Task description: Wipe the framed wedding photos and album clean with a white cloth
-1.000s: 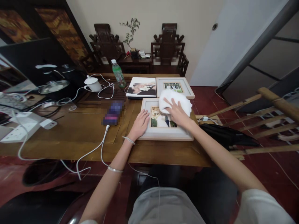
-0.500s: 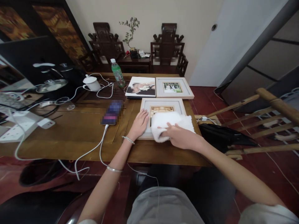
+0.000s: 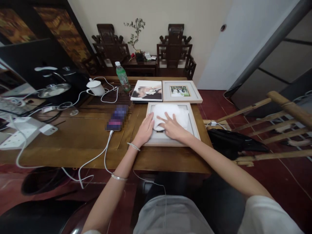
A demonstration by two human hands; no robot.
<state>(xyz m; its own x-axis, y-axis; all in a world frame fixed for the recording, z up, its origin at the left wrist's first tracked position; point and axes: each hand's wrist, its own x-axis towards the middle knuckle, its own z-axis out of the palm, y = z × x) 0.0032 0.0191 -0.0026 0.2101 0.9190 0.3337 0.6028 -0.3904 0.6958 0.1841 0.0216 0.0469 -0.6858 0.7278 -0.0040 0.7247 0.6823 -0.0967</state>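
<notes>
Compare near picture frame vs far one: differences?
The near frame is mostly covered by a white cloth, photo hidden; the far frame is bare, photo showing. The left hand and right hand rest on the near frame; the far frame is untouched. Both are pale, lying flat on the table.

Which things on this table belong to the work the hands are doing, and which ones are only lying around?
In use:
- white cloth, pressed flat by the right hand
- near picture frame, with the left hand on its left edge

Lying about:
- far picture frame
- photo print
- green bottle
- white cup
- phone
- power strip
</notes>
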